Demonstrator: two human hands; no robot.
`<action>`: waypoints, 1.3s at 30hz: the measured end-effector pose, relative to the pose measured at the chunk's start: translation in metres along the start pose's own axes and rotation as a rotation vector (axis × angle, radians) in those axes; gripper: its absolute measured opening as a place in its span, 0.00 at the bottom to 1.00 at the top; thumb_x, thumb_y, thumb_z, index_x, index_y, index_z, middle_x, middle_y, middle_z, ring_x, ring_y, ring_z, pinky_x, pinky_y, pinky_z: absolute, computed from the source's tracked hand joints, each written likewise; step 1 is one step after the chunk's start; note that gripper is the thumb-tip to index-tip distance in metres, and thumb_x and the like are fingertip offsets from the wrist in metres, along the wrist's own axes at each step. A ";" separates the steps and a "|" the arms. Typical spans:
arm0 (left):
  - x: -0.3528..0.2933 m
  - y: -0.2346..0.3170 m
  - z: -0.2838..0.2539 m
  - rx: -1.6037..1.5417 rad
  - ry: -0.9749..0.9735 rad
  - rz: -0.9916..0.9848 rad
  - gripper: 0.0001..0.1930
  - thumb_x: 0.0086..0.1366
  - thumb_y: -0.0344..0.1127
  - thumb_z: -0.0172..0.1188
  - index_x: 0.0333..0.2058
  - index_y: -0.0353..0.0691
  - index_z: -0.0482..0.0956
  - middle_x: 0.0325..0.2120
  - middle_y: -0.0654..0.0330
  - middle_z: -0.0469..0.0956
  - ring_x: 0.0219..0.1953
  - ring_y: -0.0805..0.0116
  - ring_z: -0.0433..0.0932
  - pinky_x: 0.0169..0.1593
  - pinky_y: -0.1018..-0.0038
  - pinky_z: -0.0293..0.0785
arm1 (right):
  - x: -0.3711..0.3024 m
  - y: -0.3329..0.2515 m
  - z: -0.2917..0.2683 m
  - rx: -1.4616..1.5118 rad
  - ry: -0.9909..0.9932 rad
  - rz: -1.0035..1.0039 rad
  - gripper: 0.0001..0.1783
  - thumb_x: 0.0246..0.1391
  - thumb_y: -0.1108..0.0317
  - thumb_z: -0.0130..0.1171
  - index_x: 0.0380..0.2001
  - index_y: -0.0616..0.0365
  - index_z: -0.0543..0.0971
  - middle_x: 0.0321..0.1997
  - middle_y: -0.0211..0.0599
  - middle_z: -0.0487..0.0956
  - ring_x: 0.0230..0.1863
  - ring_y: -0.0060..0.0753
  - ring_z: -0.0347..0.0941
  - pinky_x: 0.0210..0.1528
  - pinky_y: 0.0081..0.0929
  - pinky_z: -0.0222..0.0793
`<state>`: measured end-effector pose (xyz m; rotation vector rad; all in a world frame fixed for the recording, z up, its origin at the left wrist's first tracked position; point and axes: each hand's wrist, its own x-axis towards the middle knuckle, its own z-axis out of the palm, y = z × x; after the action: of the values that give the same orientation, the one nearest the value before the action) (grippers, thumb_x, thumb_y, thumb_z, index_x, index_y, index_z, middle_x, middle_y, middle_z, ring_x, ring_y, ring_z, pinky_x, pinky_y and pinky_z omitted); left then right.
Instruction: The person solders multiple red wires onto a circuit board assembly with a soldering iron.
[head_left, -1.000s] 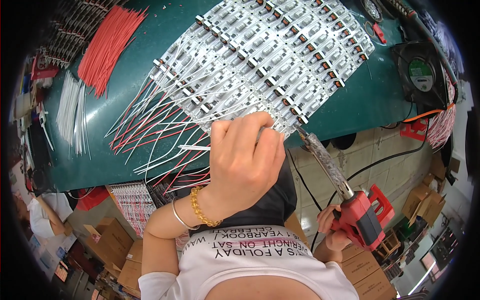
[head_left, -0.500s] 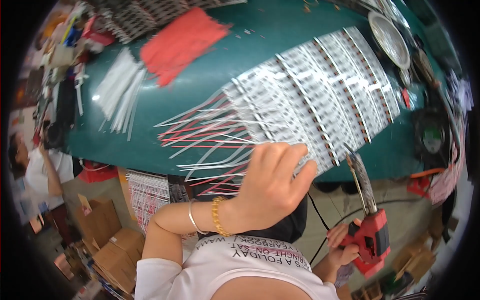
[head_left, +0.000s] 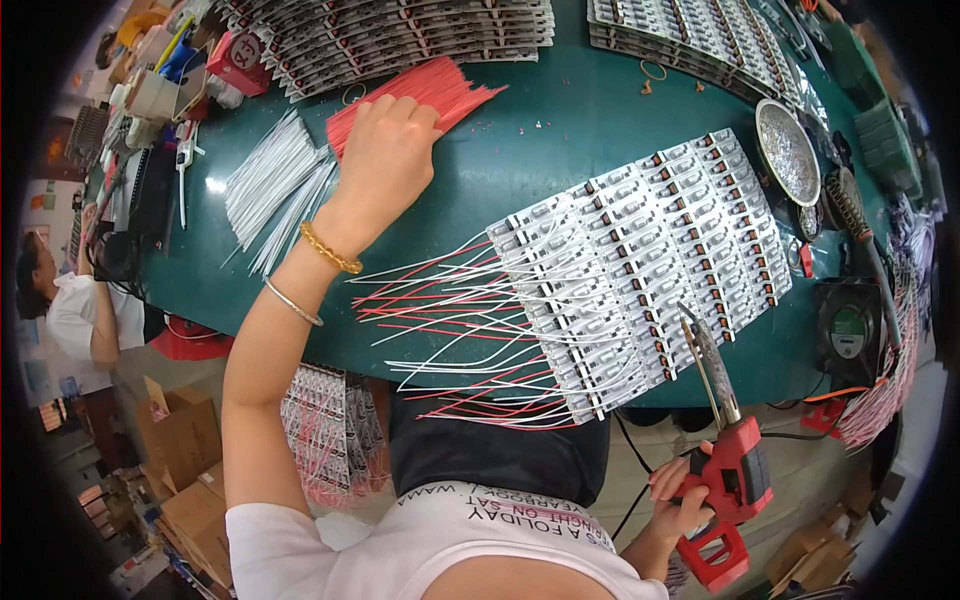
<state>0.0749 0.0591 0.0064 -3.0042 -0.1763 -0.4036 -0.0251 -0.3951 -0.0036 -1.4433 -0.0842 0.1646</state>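
Note:
My left hand (head_left: pixel 388 150), its fingers curled, rests over the pile of red wires (head_left: pixel 452 97); its fingertips are hidden beneath it. White wires (head_left: pixel 268 180) lie just left of it. In my right hand (head_left: pixel 680 490) is a red soldering gun (head_left: pixel 735 470), gripped by its handle. The gun's metal tip points up over the lower right part of a panel of small white circuit boards (head_left: pixel 640 260). Many red and white wires (head_left: pixel 450 330) stick out from the panel's left side, over the green table.
Stacks of similar panels (head_left: pixel 400 40) stand at the table's far side. A round metal dish (head_left: pixel 788 152) lies to the right, near a dark round-faced device (head_left: pixel 848 325). Cardboard boxes (head_left: pixel 175 440) stand on the floor at left. Another person (head_left: pixel 85 305) sits at far left.
My left hand has moved from the panel's lower edge up and left to the red wires. The soldering gun stays in my right hand.

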 end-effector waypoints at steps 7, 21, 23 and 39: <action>0.011 -0.018 -0.025 -0.212 0.049 -0.058 0.06 0.63 0.31 0.57 0.35 0.34 0.78 0.31 0.48 0.79 0.36 0.46 0.77 0.40 0.57 0.72 | 0.003 -0.002 0.001 0.018 0.035 -0.006 0.41 0.60 0.44 0.57 0.59 0.71 0.61 0.13 0.29 0.66 0.12 0.25 0.63 0.20 0.25 0.65; 0.064 0.033 -0.107 0.335 -0.375 0.537 0.04 0.53 0.28 0.58 0.23 0.36 0.80 0.21 0.50 0.79 0.29 0.52 0.81 0.32 0.62 0.77 | 0.013 0.006 -0.003 0.067 -0.020 -0.139 0.35 0.65 0.47 0.49 0.59 0.69 0.62 0.12 0.27 0.63 0.09 0.21 0.58 0.17 0.20 0.63; 0.064 0.045 -0.087 0.377 -0.506 0.520 0.03 0.52 0.27 0.59 0.23 0.37 0.81 0.21 0.51 0.80 0.29 0.54 0.82 0.32 0.63 0.78 | 0.013 0.008 -0.001 0.073 -0.024 -0.144 0.35 0.65 0.46 0.49 0.59 0.69 0.62 0.12 0.27 0.63 0.09 0.21 0.58 0.17 0.20 0.63; 0.021 0.035 -0.059 -1.133 -0.053 -0.212 0.15 0.73 0.39 0.50 0.35 0.35 0.80 0.17 0.69 0.66 0.20 0.79 0.60 0.25 0.76 0.59 | 0.037 -0.007 0.023 -0.013 -0.077 -0.219 0.39 0.62 0.44 0.54 0.59 0.70 0.62 0.12 0.28 0.64 0.11 0.23 0.61 0.19 0.23 0.63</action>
<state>0.0844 0.0201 0.0658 -4.1288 -0.3761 -0.5938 0.0086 -0.3673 0.0044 -1.4298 -0.3047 0.0399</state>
